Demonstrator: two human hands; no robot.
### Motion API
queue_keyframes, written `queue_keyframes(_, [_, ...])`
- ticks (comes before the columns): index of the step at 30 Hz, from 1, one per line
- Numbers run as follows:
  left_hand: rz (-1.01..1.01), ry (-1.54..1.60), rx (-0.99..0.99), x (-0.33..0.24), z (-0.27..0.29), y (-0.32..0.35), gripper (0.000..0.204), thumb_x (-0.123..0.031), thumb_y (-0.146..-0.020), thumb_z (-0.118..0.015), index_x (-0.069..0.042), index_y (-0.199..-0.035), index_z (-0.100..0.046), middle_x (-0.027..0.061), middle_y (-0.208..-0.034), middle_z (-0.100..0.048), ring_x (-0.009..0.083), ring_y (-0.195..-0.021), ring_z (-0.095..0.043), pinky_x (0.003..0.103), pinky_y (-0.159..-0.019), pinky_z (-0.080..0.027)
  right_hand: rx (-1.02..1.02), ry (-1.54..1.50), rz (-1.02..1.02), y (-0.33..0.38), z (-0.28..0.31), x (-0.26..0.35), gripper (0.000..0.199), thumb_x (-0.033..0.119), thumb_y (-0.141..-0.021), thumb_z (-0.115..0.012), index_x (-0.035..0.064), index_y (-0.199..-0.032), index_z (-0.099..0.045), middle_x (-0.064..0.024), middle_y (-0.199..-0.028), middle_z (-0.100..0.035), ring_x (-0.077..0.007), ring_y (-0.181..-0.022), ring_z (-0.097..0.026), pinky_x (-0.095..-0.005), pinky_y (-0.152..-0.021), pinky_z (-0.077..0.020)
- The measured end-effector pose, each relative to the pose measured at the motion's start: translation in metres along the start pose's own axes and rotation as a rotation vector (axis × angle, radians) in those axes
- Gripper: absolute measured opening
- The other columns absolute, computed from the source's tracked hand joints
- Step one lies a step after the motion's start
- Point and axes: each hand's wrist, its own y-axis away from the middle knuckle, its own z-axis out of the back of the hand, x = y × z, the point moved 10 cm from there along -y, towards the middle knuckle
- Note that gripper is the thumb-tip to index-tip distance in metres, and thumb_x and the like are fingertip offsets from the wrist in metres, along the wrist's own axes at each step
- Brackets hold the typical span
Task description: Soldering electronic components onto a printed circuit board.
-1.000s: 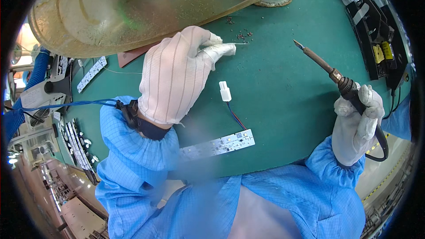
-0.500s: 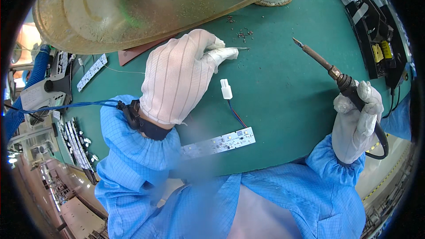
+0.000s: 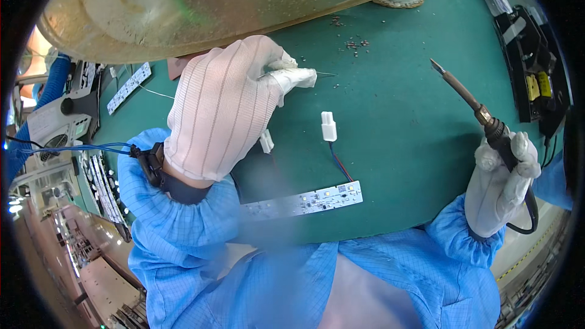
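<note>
My left hand, in a white striped glove, pinches a thin solder wire between thumb and fingers; the wire's end sticks out to the right above the green mat. In my gloved right hand is a soldering iron, its tip pointing up and to the left, clear of the mat. Between the hands lies a white LED circuit board strip. Red and blue wires join it to a white connector. A second white connector shows partly beside my left hand. A blur hides the strip's left part.
A large yellowish translucent cover hangs across the top. Tiny components are scattered on the green mat. Another board strip lies left, with several more strips below it. A black holder stands right.
The view has shifted slightly, so the mat's things sit further right. My left hand has drawn left with the solder wire, uncovering the second connector. The iron has moved slightly right.
</note>
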Motion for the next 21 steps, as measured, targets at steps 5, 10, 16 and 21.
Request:
queue_keyframes(5, [0.072, 0.024, 0.101, 0.009, -0.005, 0.001, 0.023, -0.024, -0.074, -0.076, -0.004, -0.079, -0.067, 0.0067, -0.075, -0.065, 0.0177, -0.057, -0.06, 0.03, -0.055, -0.045, -0.051, 0.18, 0.147, 0.006, 0.023, 0.002, 0.022, 0.019, -0.095, -0.056, 0.0076, -0.115, -0.057, -0.0043, -0.112, -0.051, -0.0151, -0.091, -0.047, -0.028, -0.064, -0.0468])
queue_keyframes(10, [0.121, 0.043, 0.115, 0.012, -0.005, 0.004, 0.023, -0.025, -0.073, -0.076, -0.005, -0.079, -0.067, 0.0067, -0.073, -0.065, 0.0181, -0.057, -0.06, 0.03, -0.055, -0.045, 0.089, -0.122, -0.081, -0.004, 0.014, -0.009, 0.017, 0.022, -0.093, -0.059, 0.0097, -0.105, -0.06, -0.0031, -0.104, -0.051, -0.0151, -0.083, -0.047, -0.0244, -0.058, -0.0447])
queue_keyframes(16, [0.059, 0.024, 0.081, 0.005, -0.001, 0.001, 0.023, -0.024, -0.072, -0.077, -0.005, -0.079, -0.066, 0.0068, -0.072, -0.066, 0.0181, -0.055, -0.06, 0.03, -0.053, -0.045, -0.019, -0.099, -0.032, -0.004, 0.008, -0.005, 0.015, 0.026, -0.092, -0.062, 0.0113, -0.094, -0.061, -0.0014, -0.094, -0.05, -0.0153, -0.073, -0.045, -0.0228, -0.053, -0.041])
queue_keyframes(21, [0.1, 0.096, 0.073, 0.008, -0.003, 0.001, 0.023, -0.021, -0.072, -0.078, -0.003, -0.08, -0.066, 0.007, -0.072, -0.066, 0.0165, -0.055, -0.061, 0.028, -0.054, -0.046, -0.09, -0.067, -0.061, -0.002, 0.017, -0.007, 0.019, 0.029, -0.092, -0.062, 0.0098, -0.092, -0.059, -0.0003, -0.091, -0.047, -0.0152, -0.074, -0.044, -0.0233, -0.052, -0.0401])
